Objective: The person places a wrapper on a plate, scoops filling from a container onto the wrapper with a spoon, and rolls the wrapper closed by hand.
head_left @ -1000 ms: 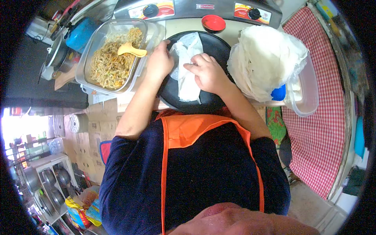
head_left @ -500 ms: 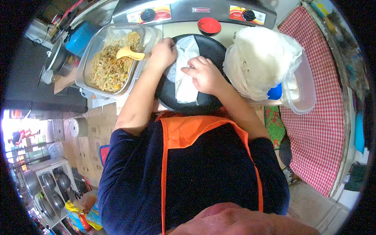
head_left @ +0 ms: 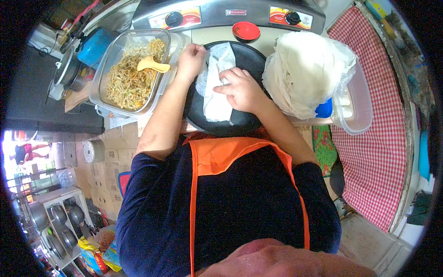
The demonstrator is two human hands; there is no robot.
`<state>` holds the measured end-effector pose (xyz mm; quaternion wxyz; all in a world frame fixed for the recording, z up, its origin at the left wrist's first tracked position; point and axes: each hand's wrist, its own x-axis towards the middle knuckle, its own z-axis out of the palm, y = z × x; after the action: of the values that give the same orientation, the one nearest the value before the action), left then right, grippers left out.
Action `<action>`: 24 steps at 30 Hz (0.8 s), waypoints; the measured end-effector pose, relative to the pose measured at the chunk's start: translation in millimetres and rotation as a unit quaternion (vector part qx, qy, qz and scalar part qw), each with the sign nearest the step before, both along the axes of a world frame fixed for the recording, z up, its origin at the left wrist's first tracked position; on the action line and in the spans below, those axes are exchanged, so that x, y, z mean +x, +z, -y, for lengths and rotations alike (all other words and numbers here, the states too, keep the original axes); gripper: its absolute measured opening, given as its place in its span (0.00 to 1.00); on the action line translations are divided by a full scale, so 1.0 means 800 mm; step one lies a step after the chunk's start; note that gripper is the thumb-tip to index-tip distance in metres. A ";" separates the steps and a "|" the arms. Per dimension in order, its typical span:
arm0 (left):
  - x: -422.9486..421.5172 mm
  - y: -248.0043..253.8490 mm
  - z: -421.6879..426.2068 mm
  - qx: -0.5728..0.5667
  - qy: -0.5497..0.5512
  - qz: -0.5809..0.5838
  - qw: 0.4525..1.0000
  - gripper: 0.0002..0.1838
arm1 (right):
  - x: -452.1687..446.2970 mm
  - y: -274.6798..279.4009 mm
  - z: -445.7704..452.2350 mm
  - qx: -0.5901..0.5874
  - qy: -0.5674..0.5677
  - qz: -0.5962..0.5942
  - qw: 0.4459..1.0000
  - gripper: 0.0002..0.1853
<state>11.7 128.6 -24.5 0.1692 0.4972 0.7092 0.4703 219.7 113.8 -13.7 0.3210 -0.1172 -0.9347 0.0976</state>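
A thin white spring roll wrapper [head_left: 218,104] lies folded into a long strip on a round black plate [head_left: 249,121]. Its left side shows as a thinner, translucent flap. My right hand [head_left: 241,90] rests over the strip's middle, fingers bent and gripping the wrapper. At the plate's upper left rim is my left hand [head_left: 190,61], fingers closed beside the wrapper's edge; whatever is between them is hidden. Right of the plate, a tall stack of round wrappers [head_left: 309,69] sits in clear plastic. To the left, a clear container [head_left: 96,92] holds cooked bean sprout filling [head_left: 127,85] and a yellow spoon [head_left: 153,65].
A small red bowl [head_left: 246,31] stands behind the plate, before a gas stove [head_left: 214,14] with two knobs. A clear plastic tub [head_left: 362,108] and a blue item [head_left: 324,108] sit beside the stack. A red checkered cloth [head_left: 369,138] hangs at right.
My left hand has shifted slightly left, away from the strip. My right hand moved only a little and stays on the wrapper.
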 end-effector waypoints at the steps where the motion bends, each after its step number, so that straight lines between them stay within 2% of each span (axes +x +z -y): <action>1: 0.005 0.002 0.000 0.012 -0.033 0.046 0.998 0.16 | 0.000 0.001 0.000 -0.003 0.001 0.010 1.000 0.19; 2: 0.007 0.004 -0.003 0.011 -0.032 0.045 0.998 0.16 | 0.000 0.001 0.000 -0.007 0.003 0.020 1.000 0.21; 4: 0.009 0.005 -0.012 -0.092 -0.107 -0.042 0.989 0.15 | 0.000 0.002 0.002 -0.014 0.001 0.021 1.000 0.21; 5: 0.008 0.004 -0.012 -0.092 -0.106 -0.042 0.989 0.15 | -0.001 0.002 0.001 -0.019 -0.003 0.022 1.000 0.22; 8: 0.012 0.000 -0.006 -0.087 -0.141 0.156 0.974 0.12 | -0.001 -0.001 0.001 -0.040 -0.003 -0.011 0.999 0.24; 9: 0.011 -0.007 0.000 -0.012 -0.112 0.211 0.971 0.11 | 0.000 0.000 0.001 -0.039 -0.005 -0.012 0.999 0.24; 10: 0.007 -0.018 0.005 0.096 -0.075 0.070 0.990 0.10 | 0.000 0.001 0.002 -0.036 -0.023 -0.045 0.998 0.25; 12: -0.001 -0.028 0.030 -0.007 -0.056 0.007 0.998 0.08 | 0.002 0.004 0.006 -0.036 -0.044 -0.079 0.995 0.25; 14: 0.009 -0.005 0.051 -0.024 -0.079 0.050 0.995 0.08 | 0.004 0.008 0.009 -0.098 -0.102 -0.111 0.984 0.25; 16: 0.013 0.003 0.066 -0.037 -0.086 0.084 0.992 0.18 | 0.006 0.000 0.007 -0.120 -0.112 -0.095 0.982 0.24; 17: 0.002 -0.019 0.062 -0.033 -0.108 0.120 0.986 0.25 | 0.007 -0.004 0.006 -0.136 -0.121 -0.081 0.980 0.24; 18: 0.002 -0.015 0.067 -0.033 -0.105 0.120 0.987 0.25 | 0.008 -0.006 0.006 -0.136 -0.118 -0.080 0.980 0.24; 21: 0.012 0.027 0.093 -0.123 -0.106 0.002 0.987 0.23 | 0.010 -0.012 0.007 -0.134 -0.116 -0.058 0.983 0.22; 24: 0.015 0.040 0.107 -0.145 -0.126 -0.042 0.980 0.22 | 0.012 -0.013 0.006 -0.120 -0.108 -0.060 0.985 0.21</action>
<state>23.4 43.2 7.4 0.2670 0.5720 0.7083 0.3158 229.5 108.8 -24.4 0.3683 -0.2490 -0.8773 0.1810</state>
